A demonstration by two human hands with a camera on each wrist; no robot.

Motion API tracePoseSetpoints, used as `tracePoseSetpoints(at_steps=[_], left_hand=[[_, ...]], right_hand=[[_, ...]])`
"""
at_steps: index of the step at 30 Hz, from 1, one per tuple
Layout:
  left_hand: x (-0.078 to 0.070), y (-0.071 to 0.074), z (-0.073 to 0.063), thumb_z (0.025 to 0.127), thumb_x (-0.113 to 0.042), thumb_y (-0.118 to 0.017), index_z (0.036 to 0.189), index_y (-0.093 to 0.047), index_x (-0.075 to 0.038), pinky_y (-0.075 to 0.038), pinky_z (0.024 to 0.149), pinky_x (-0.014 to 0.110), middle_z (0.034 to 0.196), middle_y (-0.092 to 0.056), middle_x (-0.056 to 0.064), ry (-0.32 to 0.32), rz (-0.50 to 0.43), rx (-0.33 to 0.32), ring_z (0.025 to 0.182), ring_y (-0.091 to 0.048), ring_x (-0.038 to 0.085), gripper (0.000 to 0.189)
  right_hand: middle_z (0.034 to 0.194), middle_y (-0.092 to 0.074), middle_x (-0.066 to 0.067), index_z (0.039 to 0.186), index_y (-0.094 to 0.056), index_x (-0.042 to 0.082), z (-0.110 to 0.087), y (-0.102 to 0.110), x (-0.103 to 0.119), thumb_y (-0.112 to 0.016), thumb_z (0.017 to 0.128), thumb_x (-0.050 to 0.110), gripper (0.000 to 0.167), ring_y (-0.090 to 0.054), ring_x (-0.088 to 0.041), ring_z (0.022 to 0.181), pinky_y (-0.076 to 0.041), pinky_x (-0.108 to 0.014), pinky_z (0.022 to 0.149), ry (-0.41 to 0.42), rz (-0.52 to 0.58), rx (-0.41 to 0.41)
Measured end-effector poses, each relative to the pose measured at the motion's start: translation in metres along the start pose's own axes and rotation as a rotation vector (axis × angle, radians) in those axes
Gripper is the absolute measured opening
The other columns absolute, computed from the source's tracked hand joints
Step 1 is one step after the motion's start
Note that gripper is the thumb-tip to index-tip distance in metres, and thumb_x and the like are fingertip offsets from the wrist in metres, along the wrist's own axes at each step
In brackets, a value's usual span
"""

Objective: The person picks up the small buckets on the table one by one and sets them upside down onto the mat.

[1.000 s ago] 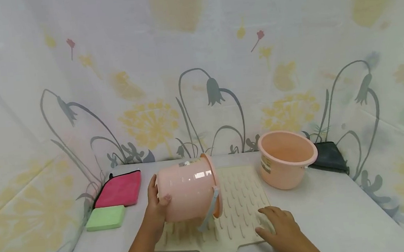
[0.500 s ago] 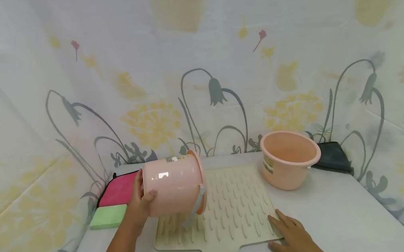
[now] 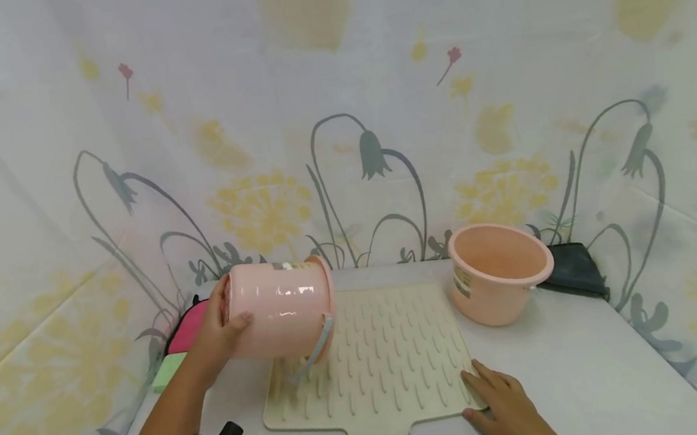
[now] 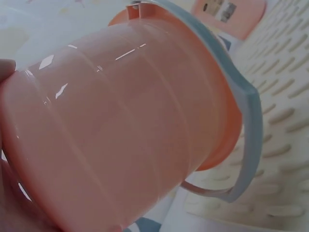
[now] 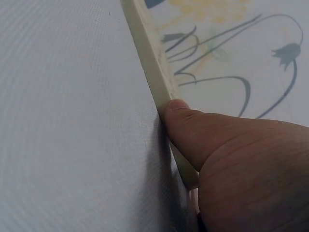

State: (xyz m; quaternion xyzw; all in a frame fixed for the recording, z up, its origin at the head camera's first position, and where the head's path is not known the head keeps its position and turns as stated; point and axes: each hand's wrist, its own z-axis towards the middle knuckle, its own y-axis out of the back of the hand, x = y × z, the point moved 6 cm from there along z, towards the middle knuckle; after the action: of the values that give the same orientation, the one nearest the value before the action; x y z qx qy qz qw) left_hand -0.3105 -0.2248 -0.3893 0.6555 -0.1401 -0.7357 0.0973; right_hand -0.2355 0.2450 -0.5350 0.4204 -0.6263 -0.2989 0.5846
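Observation:
In the head view my left hand (image 3: 214, 336) grips the base end of a pink bucket (image 3: 276, 310), thumb on its side. The bucket is tipped onto its side above the left part of a cream ribbed mat (image 3: 395, 362), its mouth facing right. A pale blue bucket handle (image 4: 251, 130) hangs from the rim in the left wrist view. My right hand (image 3: 506, 402) rests at the mat's front right corner with fairly straight fingers. The right wrist view has the thumb (image 5: 186, 130) against the mat's edge (image 5: 149, 63); the other fingers are hidden there.
A second pink container (image 3: 497, 277), a wide basin, stands upright right of the mat. Behind it lies a black pouch (image 3: 571, 272). At the left are a pink pouch (image 3: 187, 328) and a green block (image 3: 167, 370), both partly covered by the left arm. A flowered curtain hangs behind.
My left hand has carried the bucket leftward and slightly up, uncovering more of the mat. My right hand has come down from just above the mat's corner and then stayed there.

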Motion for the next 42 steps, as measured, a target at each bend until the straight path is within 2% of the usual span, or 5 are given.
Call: tracePoseSetpoints(at_steps=[9, 15, 20, 32, 42], left_hand=[[-0.019, 0.011, 0.014, 0.093, -0.023, -0.065, 0.169, -0.007, -0.009, -0.037, 0.113, 0.065, 0.17, -0.018, 0.026, -0.123, 0.109, 0.012, 0.146, -0.031, 0.043, 0.097], [-0.032, 0.013, 0.022, 0.095, -0.029, -0.067, 0.169, -0.008, -0.007, -0.033, 0.113, 0.074, 0.171, -0.011, 0.029, -0.127, 0.291, 0.052, 0.153, -0.021, 0.052, 0.097], [-0.045, 0.006, 0.029, 0.096, -0.037, -0.067, 0.168, -0.011, -0.006, -0.035, 0.111, 0.076, 0.17, -0.014, 0.03, -0.178, 0.407, 0.108, 0.152, -0.023, 0.054, 0.097], [-0.032, -0.033, 0.036, 0.088, -0.043, -0.074, 0.167, -0.023, -0.011, -0.037, 0.111, 0.074, 0.171, -0.015, 0.029, -0.266, 0.467, 0.13, 0.155, -0.019, 0.054, 0.1], [-0.042, -0.081, 0.031, 0.079, -0.053, -0.078, 0.167, -0.027, -0.031, -0.036, 0.102, 0.082, 0.175, -0.01, 0.02, -0.202, 0.729, 0.208, 0.154, -0.014, 0.056, 0.104]], right_hand=[[0.168, -0.034, -0.019, 0.153, -0.053, 0.01, 0.001, 0.0, -0.001, -0.077, 0.091, 0.05, 0.078, -0.035, -0.052, 0.144, -0.036, -0.076, 0.109, -0.009, 0.0, -0.005], [0.168, -0.035, -0.018, 0.153, -0.053, 0.011, 0.001, -0.001, -0.003, -0.077, 0.09, 0.051, 0.078, -0.035, -0.051, 0.144, -0.036, -0.075, 0.109, -0.003, 0.004, -0.008], [0.168, -0.034, -0.016, 0.154, -0.053, 0.012, 0.0, -0.001, -0.004, -0.076, 0.09, 0.053, 0.079, -0.034, -0.05, 0.145, -0.035, -0.075, 0.11, -0.003, 0.015, -0.012], [0.169, -0.033, -0.013, 0.155, -0.052, 0.014, -0.001, -0.001, -0.006, -0.076, 0.09, 0.055, 0.08, -0.033, -0.048, 0.146, -0.037, -0.075, 0.109, -0.015, 0.05, -0.016], [0.169, -0.033, -0.013, 0.154, -0.052, 0.014, -0.001, 0.001, -0.004, -0.077, 0.09, 0.053, 0.079, -0.033, -0.048, 0.146, -0.035, -0.074, 0.11, -0.017, 0.067, -0.006]])
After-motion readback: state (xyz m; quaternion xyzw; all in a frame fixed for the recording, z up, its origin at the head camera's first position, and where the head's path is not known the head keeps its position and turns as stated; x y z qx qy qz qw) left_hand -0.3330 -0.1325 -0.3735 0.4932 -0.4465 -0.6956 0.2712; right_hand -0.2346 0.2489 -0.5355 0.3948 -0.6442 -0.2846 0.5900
